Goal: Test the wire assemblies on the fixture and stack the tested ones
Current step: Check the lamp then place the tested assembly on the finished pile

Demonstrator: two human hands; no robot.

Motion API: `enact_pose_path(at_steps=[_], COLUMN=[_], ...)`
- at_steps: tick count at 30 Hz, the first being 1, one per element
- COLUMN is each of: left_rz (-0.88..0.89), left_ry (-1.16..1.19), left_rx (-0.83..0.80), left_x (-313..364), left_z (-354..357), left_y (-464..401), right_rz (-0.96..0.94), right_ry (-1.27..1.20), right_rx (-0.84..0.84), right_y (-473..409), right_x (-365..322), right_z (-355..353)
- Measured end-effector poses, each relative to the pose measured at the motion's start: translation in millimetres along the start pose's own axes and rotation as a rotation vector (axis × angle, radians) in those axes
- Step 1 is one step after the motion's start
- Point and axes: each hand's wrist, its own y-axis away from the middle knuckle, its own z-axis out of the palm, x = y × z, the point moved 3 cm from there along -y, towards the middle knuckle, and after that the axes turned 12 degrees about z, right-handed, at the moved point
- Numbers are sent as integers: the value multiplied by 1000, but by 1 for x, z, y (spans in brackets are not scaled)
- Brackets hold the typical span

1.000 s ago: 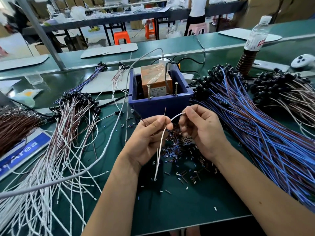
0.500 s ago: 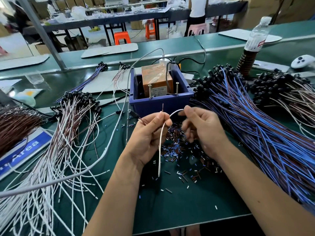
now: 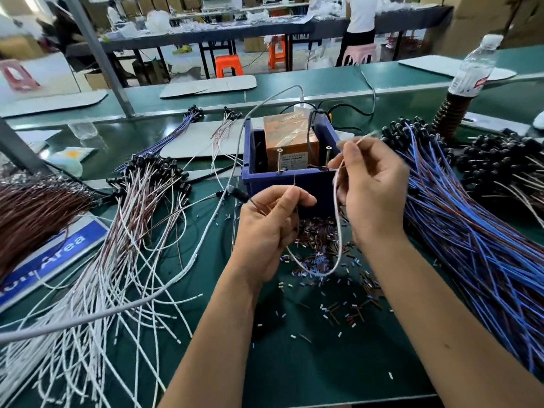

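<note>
The right hand (image 3: pixel 372 189) has gone up and away from the left hand (image 3: pixel 269 228). Before, the two hands were close together with the white wire (image 3: pixel 338 231) bent in a small arch between them. Now the wire hangs in a long loop under the hands.

The right hand pinches one end of the wire, up by the right screw (image 3: pixel 328 156) of the blue box (image 3: pixel 294 184). The left hand pinches the other end, a thin bare tip that points up, just in front of the box and below the left screw (image 3: pixel 279 160).

I think the two ends are about to touch the two screws, and that is the test. Neither end is on a screw yet, so this wire is not tested.

The white pile (image 3: pixel 112 245) lies left of the left hand. The blue pile (image 3: pixel 471 231) lies right of the right hand. Little cut bits (image 3: pixel 332 278) sit on the table (image 3: pixel 309 363) under the hands.
</note>
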Motion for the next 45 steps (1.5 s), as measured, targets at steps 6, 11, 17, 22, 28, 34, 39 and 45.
enact_pose_path(at_steps=[6,11,17,22,28,34,39,45], left_rz=[77,184,551,629,601,582,577,714], left_ry=[-27,-232,-638,-845,-852,-805,-806,-897], left_rx=[134,264,529,490,451,441,440,462], left_x=[2,7,20,15,10,11,11,19], left_z=[-5,-5,-2,-8,-8,-3,-3,-5], left_y=[0,-1,-9,-11,-5,-6,-8,-2], right_rz=[-291,-423,-462,-450,-483,-485,-497,-417], right_ry=[269,458,484,505,541,545,561,483], right_rx=[273,292,340,321,297,266,271,274], right_y=[1,11,14,12,13,16,16,21], right_x=[4,16,19,20,20,21,21,20], right_z=[-13,-10,-9,-11,-9,-9,-8,-8])
